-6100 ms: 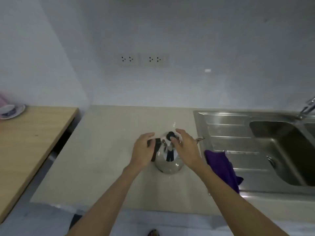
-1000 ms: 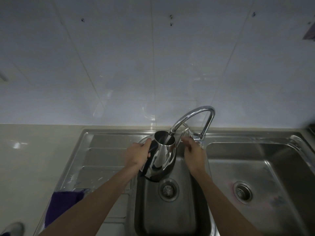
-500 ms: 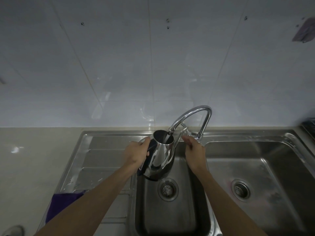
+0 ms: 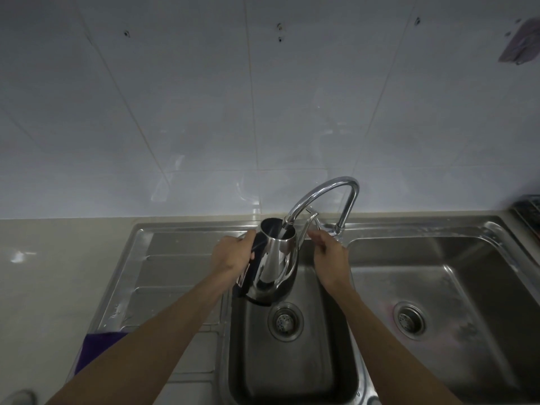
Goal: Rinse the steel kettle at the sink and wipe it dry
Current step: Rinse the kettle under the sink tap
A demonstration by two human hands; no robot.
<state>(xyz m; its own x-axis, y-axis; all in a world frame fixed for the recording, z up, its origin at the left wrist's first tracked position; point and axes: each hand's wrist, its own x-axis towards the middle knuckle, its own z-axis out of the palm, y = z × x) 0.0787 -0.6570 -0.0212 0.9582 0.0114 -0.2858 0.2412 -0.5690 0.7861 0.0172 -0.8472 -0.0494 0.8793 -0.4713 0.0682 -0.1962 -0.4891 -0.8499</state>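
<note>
The steel kettle has no lid on and hangs tilted over the left sink basin. Its open mouth sits right under the outlet of the curved chrome faucet, and a faint stream seems to run into it. My left hand grips the kettle by its dark handle on the left side. My right hand reaches past the kettle's thin spout, fingertips pinched at the faucet lever near the faucet base. The lever itself is mostly hidden by my fingers.
A purple cloth lies on the ribbed steel drainboard at the lower left. A second basin lies to the right, and a dark rack shows at the far right edge. Beige countertop extends left.
Six seconds ago the kettle stood on the counter with both hands at its lid. Over the last second it stays under the faucet and both hands hold nearly still.
</note>
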